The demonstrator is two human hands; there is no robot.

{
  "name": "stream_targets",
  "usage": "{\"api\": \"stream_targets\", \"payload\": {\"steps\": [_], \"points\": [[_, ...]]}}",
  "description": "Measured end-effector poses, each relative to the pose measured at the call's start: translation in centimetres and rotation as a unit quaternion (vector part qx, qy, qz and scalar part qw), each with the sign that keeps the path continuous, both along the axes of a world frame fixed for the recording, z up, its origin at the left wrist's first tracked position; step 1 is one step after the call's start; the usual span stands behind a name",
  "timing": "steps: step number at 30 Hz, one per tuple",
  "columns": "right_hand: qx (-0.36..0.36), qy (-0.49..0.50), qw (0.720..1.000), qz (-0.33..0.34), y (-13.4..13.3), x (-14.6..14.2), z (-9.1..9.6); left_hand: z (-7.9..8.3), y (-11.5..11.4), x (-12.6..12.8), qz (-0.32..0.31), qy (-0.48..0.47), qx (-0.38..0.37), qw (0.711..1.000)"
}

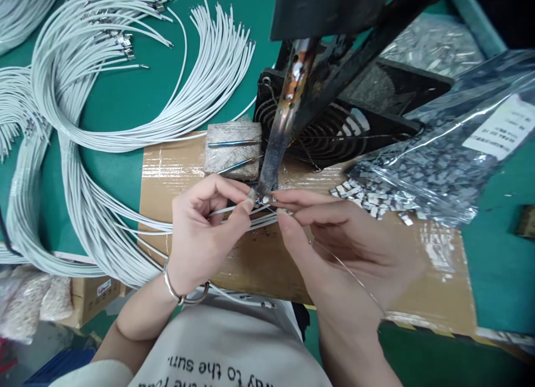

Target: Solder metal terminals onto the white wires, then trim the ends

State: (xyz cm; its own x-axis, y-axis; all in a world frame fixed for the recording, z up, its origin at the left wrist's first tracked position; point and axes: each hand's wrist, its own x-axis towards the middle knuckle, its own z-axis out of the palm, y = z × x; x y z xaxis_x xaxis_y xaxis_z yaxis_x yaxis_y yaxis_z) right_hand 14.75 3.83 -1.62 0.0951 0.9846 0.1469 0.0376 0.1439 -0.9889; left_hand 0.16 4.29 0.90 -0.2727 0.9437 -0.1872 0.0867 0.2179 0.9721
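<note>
My left hand (207, 234) pinches the end of a white wire (222, 210) between thumb and forefinger. Just right of those fingertips sits a small shiny metal piece (266, 199), under the tip of a heat-stained soldering iron (288, 103). My right hand (334, 242) is closed at the fingertips beside the same spot. A thin solder wire (351, 273) runs from its pinch across the palm to the wrist. The right forefinger lies against or very close to the metal piece; exact contact is hard to make out. More white wires (267, 221) lie beneath both hands.
Behind the iron stands a black fan (334, 131). A wrapped block (232, 147) holds two metal rods. Loose metal pieces (370, 197) spill by a plastic bag (443, 147) at right. Bundled white wires (137, 128) cover the left, and cardboard (443, 275) lies under the work.
</note>
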Motion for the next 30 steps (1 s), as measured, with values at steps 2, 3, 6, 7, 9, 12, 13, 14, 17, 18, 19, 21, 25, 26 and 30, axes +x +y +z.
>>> {"api": "stream_targets", "payload": {"steps": [2, 3, 6, 7, 9, 12, 13, 14, 17, 18, 19, 21, 25, 26, 30], "points": [[0.003, -0.002, 1.000, -0.001, -0.01, 0.04, 0.00, -0.04, -0.02, -0.04, -0.001, 0.002, 0.003, 1.000], [0.004, -0.003, 1.000, 0.000, -0.02, 0.04, 0.00, -0.05, -0.02, -0.06, 0.000, 0.003, 0.004, 1.000], [0.000, 0.000, 1.000, -0.001, -0.05, 0.03, -0.05, -0.05, 0.02, -0.08, -0.002, 0.006, 0.001, 1.000], [-0.004, 0.002, 1.000, -0.002, -0.06, 0.03, -0.08, -0.04, 0.04, -0.08, -0.004, 0.006, -0.001, 1.000], [-0.006, 0.007, 1.000, -0.002, -0.07, 0.02, -0.15, 0.00, 0.08, -0.06, -0.007, 0.008, -0.003, 1.000], [0.000, 0.014, 1.000, -0.003, -0.09, 0.01, -0.25, 0.04, 0.06, -0.04, -0.008, 0.010, 0.003, 1.000], [-0.001, 0.013, 1.000, -0.003, -0.10, 0.00, -0.26, 0.05, 0.02, -0.04, -0.007, 0.011, 0.004, 1.000], [-0.004, 0.011, 1.000, -0.003, -0.11, -0.02, -0.26, 0.06, -0.02, -0.04, -0.006, 0.012, 0.005, 1.000], [-0.007, 0.000, 1.000, -0.004, -0.12, -0.09, -0.17, 0.06, -0.11, -0.05, -0.007, 0.011, 0.004, 1.000], [-0.006, 0.000, 1.000, -0.003, -0.12, -0.11, -0.13, 0.05, -0.12, -0.06, -0.007, 0.011, 0.004, 1.000], [-0.009, 0.003, 1.000, -0.005, -0.12, -0.13, -0.09, 0.04, -0.11, -0.07, -0.007, 0.010, 0.003, 1.000], [-0.017, 0.008, 1.000, -0.010, -0.14, -0.13, -0.04, 0.05, -0.05, -0.09, -0.008, 0.009, 0.003, 1.000], [-0.007, 0.003, 1.000, -0.004, -0.21, -0.01, -0.18, 0.14, 0.01, -0.06, -0.014, 0.008, 0.004, 1.000], [0.000, -0.002, 1.000, 0.000, -0.22, 0.04, -0.23, 0.17, -0.01, -0.04, -0.014, 0.009, 0.004, 1.000], [0.006, -0.021, 1.000, -0.001, -0.23, 0.17, -0.34, 0.23, -0.17, -0.01, -0.013, 0.016, 0.008, 1.000]]}}
